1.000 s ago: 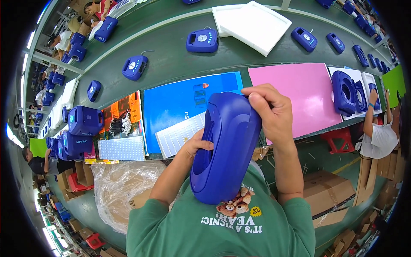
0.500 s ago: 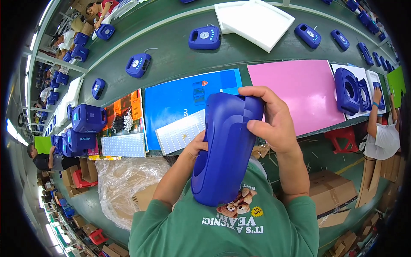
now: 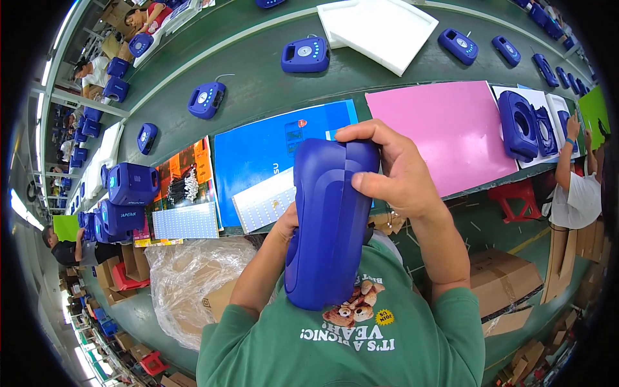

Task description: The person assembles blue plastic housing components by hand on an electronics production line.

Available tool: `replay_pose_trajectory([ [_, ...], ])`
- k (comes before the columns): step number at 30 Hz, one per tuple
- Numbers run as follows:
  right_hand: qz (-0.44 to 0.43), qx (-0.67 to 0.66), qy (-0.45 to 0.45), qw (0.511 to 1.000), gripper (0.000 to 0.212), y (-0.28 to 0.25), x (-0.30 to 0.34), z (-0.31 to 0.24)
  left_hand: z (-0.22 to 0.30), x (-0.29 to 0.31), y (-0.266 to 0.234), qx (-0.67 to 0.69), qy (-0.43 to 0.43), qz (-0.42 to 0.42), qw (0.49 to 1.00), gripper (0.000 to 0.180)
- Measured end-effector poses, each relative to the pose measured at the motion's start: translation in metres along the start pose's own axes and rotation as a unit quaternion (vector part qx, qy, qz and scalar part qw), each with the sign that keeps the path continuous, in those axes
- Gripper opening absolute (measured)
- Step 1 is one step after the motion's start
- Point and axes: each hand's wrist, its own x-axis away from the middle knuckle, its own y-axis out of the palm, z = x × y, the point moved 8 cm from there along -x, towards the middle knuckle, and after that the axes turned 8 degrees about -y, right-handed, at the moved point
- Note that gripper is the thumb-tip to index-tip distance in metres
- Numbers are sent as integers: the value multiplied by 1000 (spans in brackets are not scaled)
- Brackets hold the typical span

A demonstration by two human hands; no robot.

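A large, rounded blue plastic housing (image 3: 332,226) stands tilted in front of my chest, its lower end against my green shirt. My right hand (image 3: 400,168) grips its upper right end, with the thumb on the near face and the other fingers bent over the top. At the housing's left side is my left hand (image 3: 288,222), closed on that edge; most of its fingers are hidden behind the housing. Beyond it on the bench lie a blue sheet (image 3: 251,155) and a white sheet with rows of small dots (image 3: 255,205).
A pink sheet (image 3: 445,138) covers the bench to the right, near more blue housing parts (image 3: 518,126). Stacked blue units (image 3: 132,184) stand at left. Further blue units (image 3: 305,55) and white foam trays (image 3: 387,32) sit on the green conveyor. Co-workers sit on both sides.
The housing has shifted slightly left and turned a little more upright, both hands moving with it. Less of the left hand shows now. At right, a co-worker's arm has shifted.
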Motion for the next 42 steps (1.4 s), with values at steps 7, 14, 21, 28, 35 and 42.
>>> replay_pose_trajectory([
  [7, 10, 8, -31, 999, 42, 13, 0, -3, -3, 11, -4, -1, -2, -3, 1000, 84],
  [14, 20, 32, 32, 999, 43, 26, 0, 0, -3, 8, -5, 8, 4, -4, 1000, 83],
  [21, -4, 33, 55, 998, 43, 33, -5, 11, -9, 13, -8, 16, 1, -11, 1000, 83],
  [28, -24, 48, 45, 998, 42, 44, -14, 17, -14, 25, -15, 26, -6, -21, 999, 82],
  [35, -24, 44, 59, 997, 41, 50, -20, 27, -17, 39, -22, 33, -3, -28, 999, 81],
  [42, -31, 92, -8, 995, 44, 57, -23, 18, -14, 38, -22, 39, 1, -34, 999, 80],
])
